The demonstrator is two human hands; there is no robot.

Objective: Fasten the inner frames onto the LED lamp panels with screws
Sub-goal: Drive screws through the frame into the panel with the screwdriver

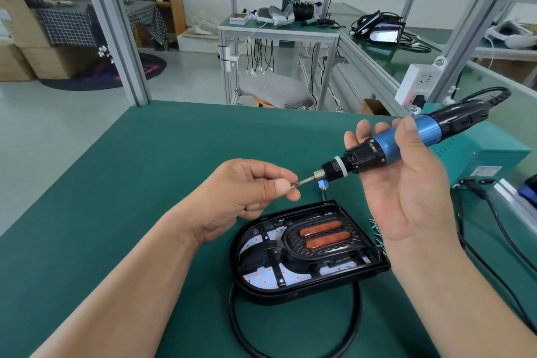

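A black D-shaped LED lamp panel (305, 279) lies on the green mat, its black inner frame (293, 253) set inside over white LED strips and two orange lenses. Above it my right hand (406, 183) holds a blue and black electric screwdriver (406, 139), tilted down to the left. My left hand (247, 192) pinches a small screw at the tip of the driver's bit (101, 182). Both hands hover above the panel's far edge. A small pile of screws (376, 229) lies just right of the panel, partly hidden by my right wrist.
The panel's black cable (293, 337) loops on the green mat (145, 212) toward me. A teal power box (479, 154) with black cords stands at the right. A white socket strip (418, 83) hangs on the aluminium frame post behind.
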